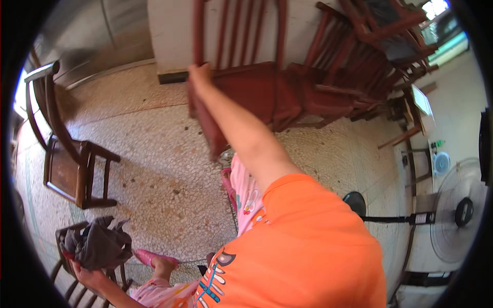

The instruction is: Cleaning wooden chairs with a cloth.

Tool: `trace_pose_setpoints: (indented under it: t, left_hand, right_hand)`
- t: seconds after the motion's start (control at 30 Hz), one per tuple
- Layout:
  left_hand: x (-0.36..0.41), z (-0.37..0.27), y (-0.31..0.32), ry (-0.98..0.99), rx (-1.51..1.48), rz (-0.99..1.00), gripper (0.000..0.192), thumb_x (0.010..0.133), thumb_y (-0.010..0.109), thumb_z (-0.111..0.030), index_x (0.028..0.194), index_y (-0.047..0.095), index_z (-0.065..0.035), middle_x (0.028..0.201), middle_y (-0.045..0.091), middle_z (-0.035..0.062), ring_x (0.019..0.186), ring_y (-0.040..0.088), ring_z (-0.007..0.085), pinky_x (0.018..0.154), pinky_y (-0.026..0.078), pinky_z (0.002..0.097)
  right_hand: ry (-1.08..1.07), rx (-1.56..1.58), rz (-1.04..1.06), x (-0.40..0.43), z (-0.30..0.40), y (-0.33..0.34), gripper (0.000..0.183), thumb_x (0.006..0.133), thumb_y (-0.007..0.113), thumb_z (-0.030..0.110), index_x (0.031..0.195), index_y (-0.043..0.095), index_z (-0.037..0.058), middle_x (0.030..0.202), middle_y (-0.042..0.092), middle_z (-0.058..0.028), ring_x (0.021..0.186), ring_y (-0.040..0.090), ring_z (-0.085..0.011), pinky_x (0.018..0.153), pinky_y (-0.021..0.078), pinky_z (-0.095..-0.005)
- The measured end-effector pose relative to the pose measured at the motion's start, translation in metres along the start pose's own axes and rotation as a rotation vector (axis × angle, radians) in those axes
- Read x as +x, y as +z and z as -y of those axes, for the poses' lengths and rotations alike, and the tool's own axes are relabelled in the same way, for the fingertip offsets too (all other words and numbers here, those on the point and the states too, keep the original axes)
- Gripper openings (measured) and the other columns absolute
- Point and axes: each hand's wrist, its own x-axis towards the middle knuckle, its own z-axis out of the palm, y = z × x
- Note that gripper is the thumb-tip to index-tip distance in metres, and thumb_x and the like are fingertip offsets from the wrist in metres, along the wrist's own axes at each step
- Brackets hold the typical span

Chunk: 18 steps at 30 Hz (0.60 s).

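Observation:
My left hand (86,274), at the lower left, holds a bunched dark grey cloth (101,244) over a dark wooden chair (61,235). Something red shows beside the fingers. My right arm stretches up across the view. The right hand (200,74) is closed at the foot of the back post of a red wooden chair (246,86), where post and seat meet; its fingers are slightly blurred. The chair's slatted back rises to the top edge of the view, and its seat spreads below and to the right of the hand.
More red chairs (339,77) stand close together, some stacked. A brown wooden chair (65,169) stands at left on the speckled floor (165,184). At right are a pedestal fan (458,211) and its black base (355,203). A pale wall (173,34) rises behind the red chair.

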Motion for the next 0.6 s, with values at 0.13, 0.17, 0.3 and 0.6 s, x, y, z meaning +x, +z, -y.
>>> trace_pose_setpoints:
  t: [0.13, 0.17, 0.3, 0.6]
  left_hand:
    - [-0.009, -0.004, 0.005, 0.066, -0.012, 0.059, 0.051, 0.088, 0.032, -0.007, 0.138, 0.04, -0.003, 0.141, 0.041, 0.017, 0.13, 0.038, 0.0345, 0.111, 0.025, 0.052]
    - [-0.012, -0.006, 0.004, 0.078, -0.015, 0.053, 0.051, 0.088, 0.032, -0.007, 0.138, 0.04, -0.003, 0.141, 0.041, 0.017, 0.13, 0.038, 0.0345, 0.111, 0.025, 0.052]
    - [-0.026, -0.018, -0.001, -0.191, -0.05, 0.062, 0.053, 0.086, 0.034, -0.007, 0.139, 0.039, -0.0027, 0.143, 0.04, 0.0131, 0.133, 0.036, 0.0304, 0.111, 0.026, 0.0513]
    - [0.014, -0.011, -0.045, -0.298, 0.136, 0.783, 0.056, 0.063, 0.04, -0.003, 0.117, 0.053, 0.0055, 0.113, 0.059, 0.0153, 0.11, 0.055, 0.0274, 0.1, 0.042, 0.0388]
  right_hand:
    - [-0.099, -0.005, 0.192, -0.079, 0.009, 0.049, 0.045, 0.074, 0.058, 0.021, 0.106, 0.047, -0.0094, 0.093, 0.059, -0.0335, 0.092, 0.06, -0.0453, 0.078, 0.049, -0.0454]
    - [-0.165, -0.026, 0.222, -0.108, 0.007, 0.059, 0.044, 0.075, 0.059, 0.023, 0.104, 0.047, -0.008, 0.093, 0.059, -0.0334, 0.091, 0.06, -0.0459, 0.079, 0.0484, -0.0464]
    - [-0.06, -0.102, 0.607, -0.231, 0.014, 0.061, 0.052, 0.07, 0.065, 0.027, 0.105, 0.048, -0.008, 0.09, 0.061, -0.0258, 0.092, 0.061, -0.0374, 0.079, 0.0469, -0.0403]
    - [-0.097, -0.082, 1.145, -0.376, 0.015, 0.031, 0.043, 0.074, 0.067, 0.021, 0.105, 0.047, -0.0017, 0.095, 0.06, -0.0189, 0.085, 0.061, -0.0289, 0.074, 0.0474, -0.0391]
